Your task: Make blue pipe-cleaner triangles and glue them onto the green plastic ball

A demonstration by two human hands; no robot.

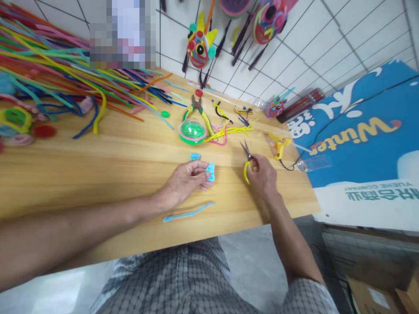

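Note:
Between the thumb and fingers of my left hand (185, 181) is a small light-blue folded piece (211, 172). A similar blue piece (195, 156) lies on the wooden table just beyond that hand. My right hand (262, 174) is closed round yellow-handled scissors (248, 161), whose blades are parted and point away from me. Nearer the table's front edge lies a single blue fuzzy stem (189, 213). Past my hands sits a green clear-topped ball (192, 131) with a pink band, in front of green-and-yellow pliers (197, 107).
Many coloured fuzzy stems (75, 69) cover the back left. Yellow stems (232, 130) lie beyond my right hand. A yellow glue gun (279, 145) with a cord is at the right, beside a blue printed board (360, 126). Decorated masks (199, 48) hang at the back.

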